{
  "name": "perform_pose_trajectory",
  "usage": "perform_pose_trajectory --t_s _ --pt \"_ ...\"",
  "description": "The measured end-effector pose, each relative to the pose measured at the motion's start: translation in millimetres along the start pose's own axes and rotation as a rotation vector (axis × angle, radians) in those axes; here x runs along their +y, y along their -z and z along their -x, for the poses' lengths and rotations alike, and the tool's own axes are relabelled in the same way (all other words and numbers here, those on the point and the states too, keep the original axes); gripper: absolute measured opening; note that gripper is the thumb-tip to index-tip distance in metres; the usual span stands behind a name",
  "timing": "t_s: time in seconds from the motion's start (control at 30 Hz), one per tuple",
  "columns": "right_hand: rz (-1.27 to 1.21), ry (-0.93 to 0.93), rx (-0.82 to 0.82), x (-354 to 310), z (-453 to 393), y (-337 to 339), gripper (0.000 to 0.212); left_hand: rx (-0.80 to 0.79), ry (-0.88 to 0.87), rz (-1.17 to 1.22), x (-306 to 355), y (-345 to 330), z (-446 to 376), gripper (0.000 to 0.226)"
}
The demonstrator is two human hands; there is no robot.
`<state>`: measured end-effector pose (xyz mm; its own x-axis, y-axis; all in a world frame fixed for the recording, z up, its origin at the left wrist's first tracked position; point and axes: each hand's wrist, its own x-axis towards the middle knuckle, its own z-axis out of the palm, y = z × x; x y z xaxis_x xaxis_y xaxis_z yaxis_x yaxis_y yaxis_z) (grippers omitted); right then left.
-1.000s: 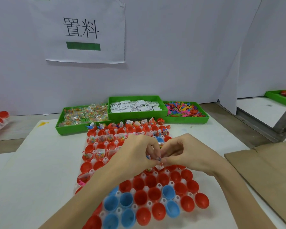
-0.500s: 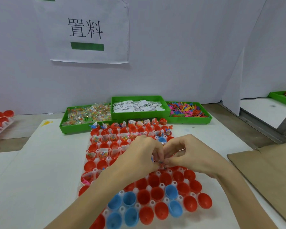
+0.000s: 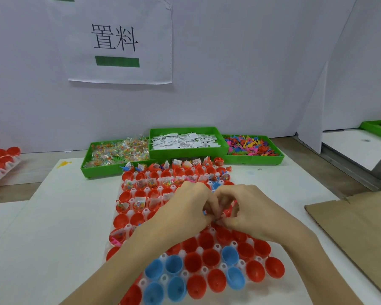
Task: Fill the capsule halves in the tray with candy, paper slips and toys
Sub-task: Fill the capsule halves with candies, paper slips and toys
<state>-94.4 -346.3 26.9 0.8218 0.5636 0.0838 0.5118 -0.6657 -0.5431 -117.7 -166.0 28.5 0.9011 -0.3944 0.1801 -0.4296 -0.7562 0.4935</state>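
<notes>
A white tray [image 3: 204, 269] of red and blue capsule halves lies on the table in front of me. The far rows hold candy packets, paper slips and toys; the near halves such as a blue one [image 3: 229, 255] are empty. My left hand [image 3: 185, 208] and my right hand [image 3: 249, 208] meet over the middle of the tray, fingertips pinched together on small items, among them a bit of blue [image 3: 204, 212]. What exactly they hold is hidden by the fingers.
Three green bins stand behind the tray: candy packets [image 3: 117, 153], paper slips [image 3: 186, 140], colourful toys [image 3: 251, 147]. Another tray of red halves [image 3: 0, 159] sits far left. Cardboard [image 3: 356, 230] lies at the right. A white partition wall with a sign rises behind.
Both hands stay pinched together over the tray's middle, fingers shifting slightly. The view has tilted a little, so the scene sits lower and further right in the frame.
</notes>
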Motion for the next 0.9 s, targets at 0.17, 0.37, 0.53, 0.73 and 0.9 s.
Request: perform_pose_trajectory --t_s 0.17,0.37,0.53,0.73,0.9 --pt "0.010 0.027 0.007 3.1 1.0 4.0 0.019 0.006 0.046 -0.006 0.0 -5.0 -1.5 0.008" --pt "0.018 -0.013 -0.010 4.8 -0.7 1.4 0.021 0.052 0.019 -0.067 -1.5 -14.9 -3.1 0.009" --pt "0.030 -0.052 0.030 8.9 -3.1 -0.8 0.015 -0.056 -0.004 -0.043 -5.3 -5.6 -1.3 0.014" --pt "-0.097 -0.009 0.015 14.7 -1.4 7.7 0.012 -0.126 0.011 0.055 -7.4 13.1 1.3 0.016" --pt "-0.191 0.029 0.190 14.9 -3.6 10.7 0.021 -0.008 0.061 0.235 -15.9 42.2 9.9 0.013"
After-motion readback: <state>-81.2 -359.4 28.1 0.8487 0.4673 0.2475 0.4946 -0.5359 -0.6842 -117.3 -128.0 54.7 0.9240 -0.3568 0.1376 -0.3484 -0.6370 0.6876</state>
